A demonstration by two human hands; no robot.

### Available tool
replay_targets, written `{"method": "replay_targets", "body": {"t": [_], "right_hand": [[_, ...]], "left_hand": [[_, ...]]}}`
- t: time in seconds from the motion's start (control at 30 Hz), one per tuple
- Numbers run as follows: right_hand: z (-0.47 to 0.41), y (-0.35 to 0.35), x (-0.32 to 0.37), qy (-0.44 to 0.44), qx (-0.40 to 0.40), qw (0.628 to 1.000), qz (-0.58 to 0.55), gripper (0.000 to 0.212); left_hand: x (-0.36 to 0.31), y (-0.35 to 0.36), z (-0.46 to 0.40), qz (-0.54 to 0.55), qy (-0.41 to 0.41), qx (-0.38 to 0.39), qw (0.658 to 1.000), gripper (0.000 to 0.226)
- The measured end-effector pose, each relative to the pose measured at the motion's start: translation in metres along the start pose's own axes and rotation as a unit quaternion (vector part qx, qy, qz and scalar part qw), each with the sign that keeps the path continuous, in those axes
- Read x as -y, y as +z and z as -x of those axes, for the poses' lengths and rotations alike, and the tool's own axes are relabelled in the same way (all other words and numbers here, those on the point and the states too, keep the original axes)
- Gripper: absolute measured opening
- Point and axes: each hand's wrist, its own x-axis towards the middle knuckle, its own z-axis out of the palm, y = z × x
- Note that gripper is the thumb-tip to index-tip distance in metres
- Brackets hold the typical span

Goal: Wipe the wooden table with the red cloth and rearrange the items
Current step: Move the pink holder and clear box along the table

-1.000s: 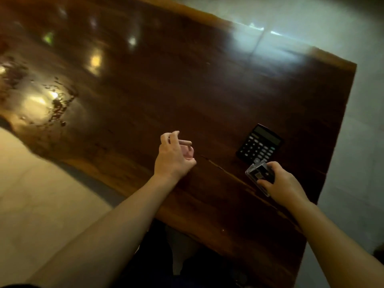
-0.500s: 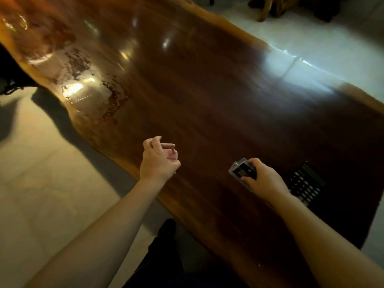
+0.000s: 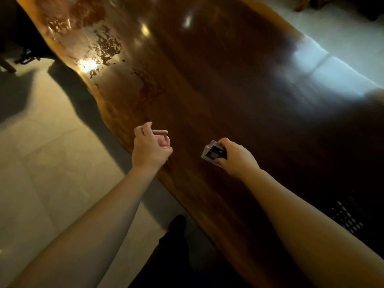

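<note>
Right hand point(image 3: 236, 157) is gripping a clear case point(image 3: 214, 153) above the desk point(image 3: 207, 90), I'm guessing for repositioning. Left hand point(image 3: 150, 148) is hovering half-curled, empty. Calculator point(image 3: 347, 217) is lying lower right. Red cloth isn't showing.

You are looking at a dim, warm-toned scene where the wooden table point(image 3: 218, 96) soaks up most of the light and turns nearly black toward its right side. A hot glare spot point(image 3: 88, 63) burns on the polished top near the left edge, with smaller ceiling-light reflections further up. A pale bluish sheen point(image 3: 324, 73) washes across the far right of the surface. The calculator point(image 3: 347, 217) at lower right is almost lost in shadow. Long dark shadows fall on the tiled floor point(image 3: 41, 163) at left. Motion blur softens the whole frame, and the wide lens bends the table edges; both your forearms catch even, soft light
</note>
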Motion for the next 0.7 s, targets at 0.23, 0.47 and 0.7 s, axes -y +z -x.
{"method": "replay_targets", "body": {"t": [0.23,0.47,0.7], "right_hand": [[-0.052,0.023,0.052,-0.056,0.028,0.998,0.014,0.051],[-0.091,0.047,0.087,-0.079,0.061,0.994,0.054,0.056],[-0.106,0.066,0.095,-0.092,0.081,0.986,0.114,0.061]], "left_hand": [[0.022,-0.005,-0.032,-0.008,0.018,-0.027,0.999,0.099],[0.036,-0.002,-0.044,-0.010,0.027,-0.056,0.998,0.101],[0.044,0.000,-0.043,0.018,0.034,-0.065,0.997,0.109]]}}
